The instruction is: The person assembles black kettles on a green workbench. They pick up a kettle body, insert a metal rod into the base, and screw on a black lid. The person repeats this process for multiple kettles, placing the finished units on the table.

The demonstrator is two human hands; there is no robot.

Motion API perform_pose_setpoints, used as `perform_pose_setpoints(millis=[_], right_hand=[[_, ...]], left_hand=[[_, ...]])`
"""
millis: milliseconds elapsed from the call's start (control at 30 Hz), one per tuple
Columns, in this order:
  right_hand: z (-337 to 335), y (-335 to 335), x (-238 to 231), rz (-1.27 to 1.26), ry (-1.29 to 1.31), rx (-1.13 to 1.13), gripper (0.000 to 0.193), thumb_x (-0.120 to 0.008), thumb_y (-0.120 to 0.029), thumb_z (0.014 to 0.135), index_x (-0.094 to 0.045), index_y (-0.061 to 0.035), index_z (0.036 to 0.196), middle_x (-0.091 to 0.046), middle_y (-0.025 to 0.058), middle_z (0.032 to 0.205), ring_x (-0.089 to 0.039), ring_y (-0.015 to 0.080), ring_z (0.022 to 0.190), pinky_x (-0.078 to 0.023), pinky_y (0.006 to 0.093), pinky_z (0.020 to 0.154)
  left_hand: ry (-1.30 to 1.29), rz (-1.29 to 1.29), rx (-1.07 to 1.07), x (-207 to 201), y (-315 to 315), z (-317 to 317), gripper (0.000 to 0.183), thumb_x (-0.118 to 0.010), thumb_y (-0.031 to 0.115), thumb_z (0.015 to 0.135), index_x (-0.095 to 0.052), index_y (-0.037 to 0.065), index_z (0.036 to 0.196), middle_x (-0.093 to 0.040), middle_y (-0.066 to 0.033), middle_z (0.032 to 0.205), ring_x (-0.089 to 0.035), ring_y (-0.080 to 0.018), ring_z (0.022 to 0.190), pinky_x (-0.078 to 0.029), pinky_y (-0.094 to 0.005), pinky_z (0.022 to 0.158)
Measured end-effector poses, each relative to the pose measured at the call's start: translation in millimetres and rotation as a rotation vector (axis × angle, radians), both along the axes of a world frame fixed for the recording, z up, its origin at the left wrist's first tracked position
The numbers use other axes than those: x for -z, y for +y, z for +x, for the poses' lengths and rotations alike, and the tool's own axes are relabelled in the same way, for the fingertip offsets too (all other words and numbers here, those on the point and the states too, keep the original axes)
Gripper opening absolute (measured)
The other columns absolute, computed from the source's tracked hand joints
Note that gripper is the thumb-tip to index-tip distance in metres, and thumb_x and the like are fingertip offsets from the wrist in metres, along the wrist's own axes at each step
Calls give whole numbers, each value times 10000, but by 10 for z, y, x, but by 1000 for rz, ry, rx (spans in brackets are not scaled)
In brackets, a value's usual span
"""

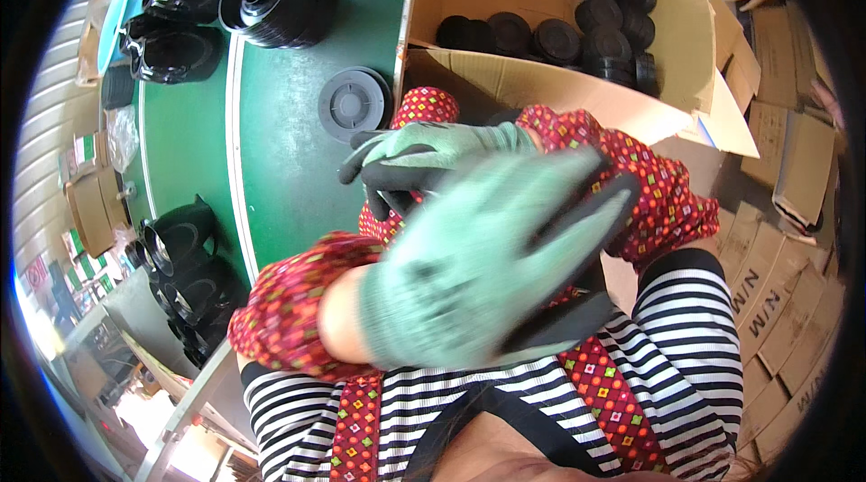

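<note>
Both my hands wear pale green knit gloves with dark coated palms and fingers. My left hand (487, 266) reaches across my body toward the right, blurred by motion, its fingers apart and nothing seen in it. Just beyond it, my right hand (433, 157) points left with fingers spread and slightly bent, partly covered by the left hand; nothing shows in its grasp. A grey round disc (354, 103) with a raised ring in its middle lies on the green table (298, 193), close to the right fingertips. Red patterned sleeves (307, 302) cover my forearms.
At the right, a large open cardboard box (505, 76) holds several black round parts (557, 40). A stack of black ring-shaped parts (275, 0) stands on the far table, with black glossy housings (180, 54) to its left. More black parts (185, 270) sit at the near left edge.
</note>
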State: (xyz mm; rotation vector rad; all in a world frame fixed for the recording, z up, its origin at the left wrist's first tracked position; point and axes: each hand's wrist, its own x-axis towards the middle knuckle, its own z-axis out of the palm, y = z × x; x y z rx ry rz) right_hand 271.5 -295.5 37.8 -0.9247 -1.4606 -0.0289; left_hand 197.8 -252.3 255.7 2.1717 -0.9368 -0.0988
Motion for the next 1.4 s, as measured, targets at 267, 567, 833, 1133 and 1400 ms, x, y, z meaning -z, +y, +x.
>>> perform_pose_setpoints(millis=[267,567,833,1133,1400], right_hand=[[-352,-840,-518,-394,-82,653,539,-770,-127,846,-619,42,1335,-649,188,1162,-652,383,1129,-528,509,1022],[-250,-1191,-1242,-1125,132,540,600,-816,-603,776,-685,-88,1053,-662,139,891,-681,317,854,-505,463,781],[-438,-1176,-1633,-1411,90,687,651,-858,-612,722,-675,-80,1048,-653,104,827,-678,297,763,-508,442,700],[-554,-1024,-1849,-1512,47,693,677,-823,-569,790,-649,-57,1196,-660,124,922,-680,306,830,-520,418,732],[-735,-890,-2344,-1758,-371,803,648,-726,-400,896,-602,8,1385,-620,139,1145,-629,277,872,-503,421,797]], left_hand=[[168,-594,403,443,383,82,297,-700,382,868,-693,93,801,-632,-81,788,-642,-269,716,-490,-408,638],[480,-1248,406,1048,911,152,592,-540,503,1069,-705,77,693,-644,-47,646,-662,-276,683,-521,-438,674],[643,-738,-277,629,1054,26,316,-546,250,1006,-626,-41,1099,-667,-173,1058,-671,-321,996,-516,-441,897],[401,515,-86,327,735,198,584,-701,244,889,-597,-6,1407,-719,-242,1052,-713,-422,936,-567,-477,816],[224,-452,121,1550,534,547,284,-607,182,921,-712,0,1111,-729,-196,920,-699,-399,821,-543,-421,721]])
